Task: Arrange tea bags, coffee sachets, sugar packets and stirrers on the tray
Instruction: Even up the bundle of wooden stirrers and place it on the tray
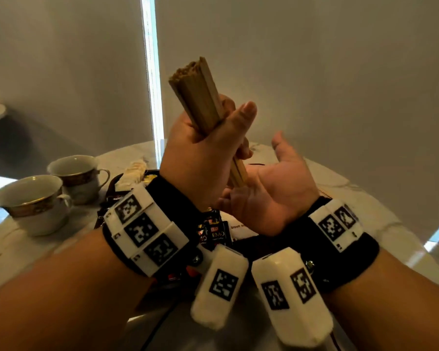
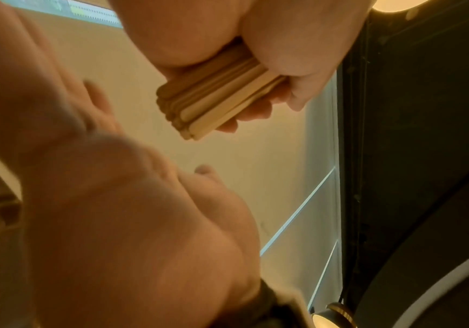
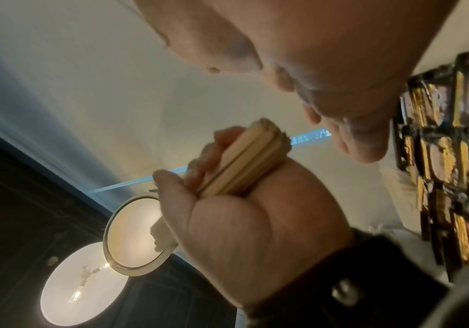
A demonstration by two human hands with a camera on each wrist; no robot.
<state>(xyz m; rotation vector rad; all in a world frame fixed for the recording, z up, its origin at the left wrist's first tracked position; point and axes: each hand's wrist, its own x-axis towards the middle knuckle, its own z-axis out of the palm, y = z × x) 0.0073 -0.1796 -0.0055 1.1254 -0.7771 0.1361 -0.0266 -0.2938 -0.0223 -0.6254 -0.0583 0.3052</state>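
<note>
My left hand (image 1: 226, 130) grips a thick bundle of wooden stirrers (image 1: 200, 97) and holds it upright above the table. The bundle's lower end rests on the palm of my right hand (image 1: 269, 183), which lies open and palm up just below. In the left wrist view the stirrers (image 2: 213, 97) sit in my curled fingers, with the open right hand (image 2: 115, 199) blurred beneath. The right wrist view shows the stirrers (image 3: 250, 162) in the left fist. Under my wrists is the dark tray (image 1: 110, 184) with black coffee sachets (image 1: 213, 231) and pale packets (image 1: 132, 173).
Two white teacups (image 1: 31, 201) (image 1: 79, 176) with gold bands stand at the left on the round marble table (image 1: 340, 178). A white packet printed "brown" (image 1: 241, 228) lies by the sachets. In the right wrist view the coffee sachets (image 3: 446, 166) fill the right edge.
</note>
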